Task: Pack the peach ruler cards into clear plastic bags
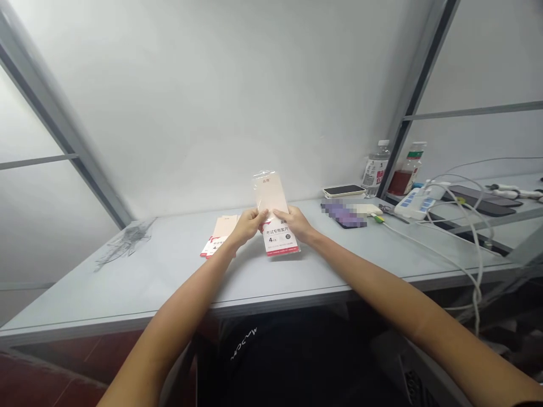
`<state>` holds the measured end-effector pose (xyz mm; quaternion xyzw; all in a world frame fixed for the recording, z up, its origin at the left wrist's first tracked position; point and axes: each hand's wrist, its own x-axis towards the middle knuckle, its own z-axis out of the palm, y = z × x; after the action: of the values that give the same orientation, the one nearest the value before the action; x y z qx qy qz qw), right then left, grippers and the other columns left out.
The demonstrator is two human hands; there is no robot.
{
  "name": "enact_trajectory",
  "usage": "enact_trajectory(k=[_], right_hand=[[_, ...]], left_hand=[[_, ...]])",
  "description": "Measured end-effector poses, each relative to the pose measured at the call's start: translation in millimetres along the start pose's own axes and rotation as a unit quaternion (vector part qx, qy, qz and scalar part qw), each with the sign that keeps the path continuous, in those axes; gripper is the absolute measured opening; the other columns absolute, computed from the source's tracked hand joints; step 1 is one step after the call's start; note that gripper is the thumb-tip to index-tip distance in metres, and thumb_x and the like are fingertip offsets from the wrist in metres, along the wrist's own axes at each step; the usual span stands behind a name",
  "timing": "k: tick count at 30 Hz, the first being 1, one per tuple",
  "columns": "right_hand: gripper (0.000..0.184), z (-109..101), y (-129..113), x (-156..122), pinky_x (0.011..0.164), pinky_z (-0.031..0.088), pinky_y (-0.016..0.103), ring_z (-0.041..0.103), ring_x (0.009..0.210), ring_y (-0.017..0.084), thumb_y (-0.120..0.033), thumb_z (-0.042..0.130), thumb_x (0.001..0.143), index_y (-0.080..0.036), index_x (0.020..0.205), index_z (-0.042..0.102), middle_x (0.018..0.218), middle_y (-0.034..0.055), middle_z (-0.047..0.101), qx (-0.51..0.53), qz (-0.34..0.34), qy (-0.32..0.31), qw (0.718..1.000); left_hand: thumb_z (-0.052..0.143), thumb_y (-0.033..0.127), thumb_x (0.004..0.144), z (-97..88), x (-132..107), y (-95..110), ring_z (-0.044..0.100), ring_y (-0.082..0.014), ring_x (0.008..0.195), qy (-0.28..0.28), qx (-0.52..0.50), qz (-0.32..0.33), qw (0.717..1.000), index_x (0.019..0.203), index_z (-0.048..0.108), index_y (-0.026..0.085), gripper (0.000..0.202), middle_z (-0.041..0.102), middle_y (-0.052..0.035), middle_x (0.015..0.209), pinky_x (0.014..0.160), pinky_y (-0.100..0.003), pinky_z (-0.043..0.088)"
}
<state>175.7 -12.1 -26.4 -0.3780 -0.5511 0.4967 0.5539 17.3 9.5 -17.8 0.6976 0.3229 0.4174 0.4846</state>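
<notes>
Between my two hands I hold a flat pack (274, 195) in a clear plastic sleeve, with a cream upper part and a white and red printed lower part. My left hand (250, 222) grips its left edge, thumb on the front. My right hand (296, 222) grips the right edge the same way, also with the thumb on the front. The pack is tilted up above the table, and the fingers behind it are hidden. Just left of it, several similar packs (223, 226) lie in an overlapping pile, partly covered by my left hand and forearm.
The grey table (169, 282) meets a white wall. Crumpled clear plastic (127, 243) lies at the left. On the right are phones (344, 191), a water bottle (376, 169), a bottle of red-brown liquid (408, 172), a power strip (413, 202) and white cables (477, 249) hanging over the edge.
</notes>
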Motion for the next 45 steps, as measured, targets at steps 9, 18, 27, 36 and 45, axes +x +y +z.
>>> enact_trajectory(k=[9,18,27,36,45], right_hand=[[0.025,2,0,-2,0.056,0.048,0.026,0.061,0.063,0.017,-0.038,0.059,0.075,-0.014,0.083,0.058,0.072,0.0045,0.066,-0.063,-0.012,-0.006,0.998],[0.033,-24,-9,8,0.052,0.04,0.022,0.056,0.053,0.013,-0.041,0.051,0.078,-0.015,0.058,0.057,0.056,0.0034,0.061,-0.345,0.019,0.054,0.937],[0.032,-61,-20,17,0.068,0.042,0.033,0.061,0.084,0.026,-0.043,0.048,0.077,-0.015,0.07,0.063,0.08,0.012,0.066,-0.629,0.111,0.094,0.764],[0.061,-67,-12,32,0.072,0.043,0.037,0.059,0.092,0.03,-0.065,0.061,0.058,-0.014,0.091,0.062,0.095,0.0157,0.063,-0.687,0.246,0.022,0.684],[0.042,-76,-26,45,0.062,0.044,0.033,0.06,0.078,0.026,-0.051,0.067,0.06,-0.014,0.079,0.063,0.083,0.013,0.065,-0.635,0.2,0.031,0.746]], left_hand=[[0.054,0.056,0.072,-1.3,1,-5,0.045,-0.0077,0.05,0.018,0.052,-0.008,0.998,0.063,0.049,0.014,0.043,0.049,0.0015,0.055,0.051,-0.022,0.038],[0.046,0.064,0.071,-20.1,2,-3,0.046,-0.0123,0.046,0.123,0.393,-0.088,0.907,0.048,0.046,0.017,0.052,0.051,-0.0021,0.048,0.048,-0.025,0.031],[0.047,0.056,0.075,-40.2,8,-24,0.059,-0.0213,0.067,0.107,0.557,-0.136,0.812,0.069,0.057,0.019,0.039,0.063,-0.0082,0.072,0.056,-0.028,0.038],[0.046,0.054,0.075,-27.1,4,-14,0.06,-0.0224,0.068,0.019,0.578,-0.166,0.799,0.068,0.058,0.019,0.038,0.065,-0.009,0.074,0.056,-0.028,0.039],[0.045,0.076,0.059,-95.4,-3,20,0.062,-0.0308,0.078,0.092,0.555,-0.393,0.727,0.079,0.062,0.018,0.064,0.066,-0.0138,0.073,0.063,-0.035,0.044]])
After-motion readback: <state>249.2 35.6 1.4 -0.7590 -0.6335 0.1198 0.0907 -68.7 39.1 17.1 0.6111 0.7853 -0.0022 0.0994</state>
